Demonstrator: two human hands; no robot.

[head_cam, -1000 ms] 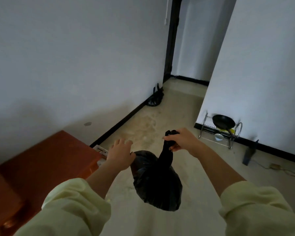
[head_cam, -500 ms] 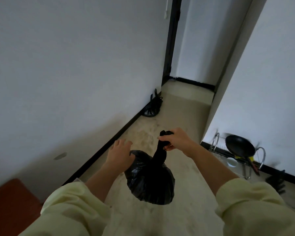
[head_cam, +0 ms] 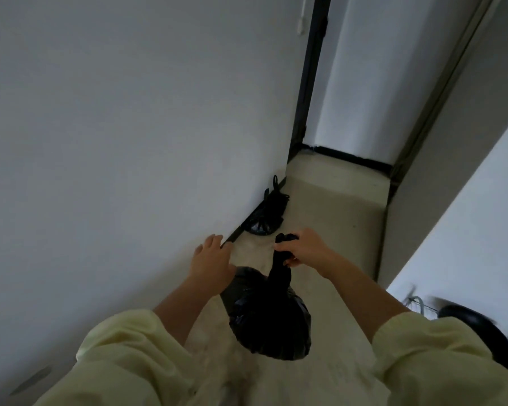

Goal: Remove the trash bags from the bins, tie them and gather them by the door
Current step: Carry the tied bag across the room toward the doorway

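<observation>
- A plain pale wall [head_cam: 115,142] fills the left side of the view, running away towards a corner.
- A beige floor [head_cam: 340,218] forms a narrow passage between this wall and a second pale wall [head_cam: 481,206] on the right; it looks scuffed and mottled near the person.
- At the far end stands a white panel [head_cam: 364,83], likely a door, with a dark upright frame [head_cam: 308,83] at its left edge and a black skirting strip [head_cam: 352,155] along its foot.
- Pale yellow sleeves [head_cam: 135,356] cover both forearms partway.
- A black trash bag [head_cam: 273,323] hangs above the floor in the middle of the passage, its neck gathered into a twist.
- Another black bag [head_cam: 269,212] lies on the floor against the left wall, near the far frame.
- A dark pan [head_cam: 478,332], blurred, sits low at the right edge.
- The right hand [head_cam: 308,250] is curled tightly round the hanging bag's twisted neck and carries it.
- The left hand [head_cam: 211,262] has loose, spread fingers and holds nothing, just beside the bag's upper bulge; contact cannot be told.
</observation>
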